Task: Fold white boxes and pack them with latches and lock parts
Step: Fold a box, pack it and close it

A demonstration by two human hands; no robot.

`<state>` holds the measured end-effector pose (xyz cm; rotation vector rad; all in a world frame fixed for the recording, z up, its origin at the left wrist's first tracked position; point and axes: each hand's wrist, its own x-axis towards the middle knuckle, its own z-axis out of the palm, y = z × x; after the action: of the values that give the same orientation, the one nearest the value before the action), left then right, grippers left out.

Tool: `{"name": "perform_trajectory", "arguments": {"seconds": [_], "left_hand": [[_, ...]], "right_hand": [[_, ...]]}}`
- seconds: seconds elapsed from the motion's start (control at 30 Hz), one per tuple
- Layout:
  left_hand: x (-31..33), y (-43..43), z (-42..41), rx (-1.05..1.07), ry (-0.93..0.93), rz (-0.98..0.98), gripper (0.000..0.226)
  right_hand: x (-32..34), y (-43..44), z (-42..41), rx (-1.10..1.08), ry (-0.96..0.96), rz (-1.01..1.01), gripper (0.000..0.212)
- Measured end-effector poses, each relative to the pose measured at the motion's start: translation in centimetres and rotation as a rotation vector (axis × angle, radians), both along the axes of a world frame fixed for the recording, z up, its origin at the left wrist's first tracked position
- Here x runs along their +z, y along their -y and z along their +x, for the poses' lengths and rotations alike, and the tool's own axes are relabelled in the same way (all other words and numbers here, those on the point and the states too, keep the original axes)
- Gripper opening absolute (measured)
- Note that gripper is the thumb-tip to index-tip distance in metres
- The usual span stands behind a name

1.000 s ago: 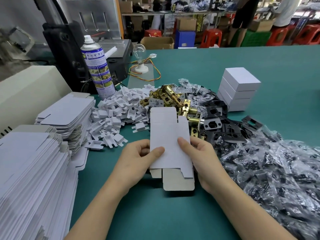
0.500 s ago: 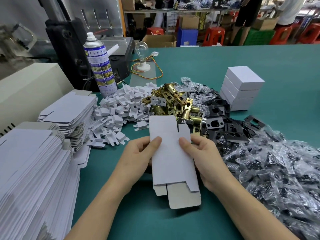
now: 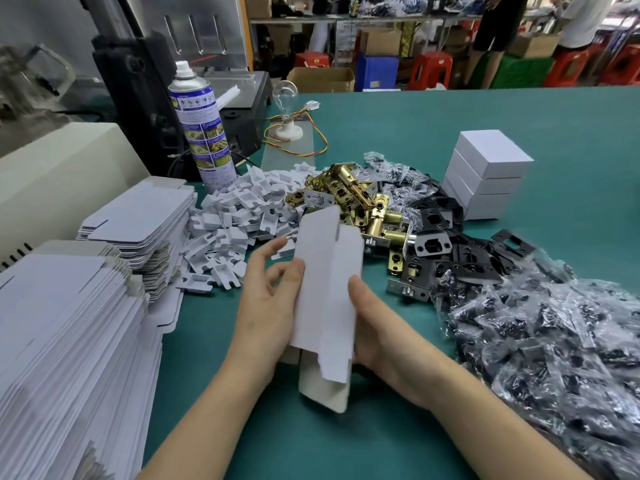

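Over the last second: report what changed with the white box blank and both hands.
The flat white cardboard box blank was squeezed from flat into a part-open sleeve. The left grip moved its thumb from the front face to the left edge; the right grip shifted to the right edge. Both hold it. The brass latches, stacked white boxes and piles of flat blanks stayed put.

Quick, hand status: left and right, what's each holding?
Left hand: holds the part-folded white box by its left edge, thumb on its face.
Right hand: holds the same box's right edge, thumb in front, fingers hidden behind.
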<state>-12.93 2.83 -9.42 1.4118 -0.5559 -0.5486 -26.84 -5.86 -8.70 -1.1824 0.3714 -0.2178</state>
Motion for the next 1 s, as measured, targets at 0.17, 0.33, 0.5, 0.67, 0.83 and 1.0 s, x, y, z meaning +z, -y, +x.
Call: {"name": "perform_trajectory", "arguments": {"seconds": [0.17, 0.33, 0.5, 0.67, 0.83, 1.0], "left_hand": [[-0.1, 0.3, -1.3, -0.126, 0.212, 0.026, 0.03], [0.3, -0.3, -1.4, -0.395, 0.369, 0.214, 0.084], [0.5, -0.6, -1.7, -0.422, 0.437, 0.261, 0.098], [0.9, -0.6, -0.8, -0.404, 0.121, 0.107, 0.085], [1.4, -0.9, -1.0, -0.576, -0.163, -0.036, 0.06], [1.3, -0.7, -1.2, -0.563, -0.233, -0.017, 0.053]], "right_hand": [[-0.1, -0.5, 0.3, -0.147, -0.022, -0.091, 0.063], [-0.1, 0.5, -0.3, -0.222, -0.032, -0.005, 0.089], [0.0, 0.8, -0.6, -0.175, -0.034, 0.028, 0.092], [0.4, 1.1, -0.1, -0.273, 0.021, -0.167, 0.073], [0.7, 1.8, 0.3, -0.361, -0.012, -0.191, 0.032], [0.2, 1.4, -0.5, -0.427, 0.085, -0.187, 0.054]]}}
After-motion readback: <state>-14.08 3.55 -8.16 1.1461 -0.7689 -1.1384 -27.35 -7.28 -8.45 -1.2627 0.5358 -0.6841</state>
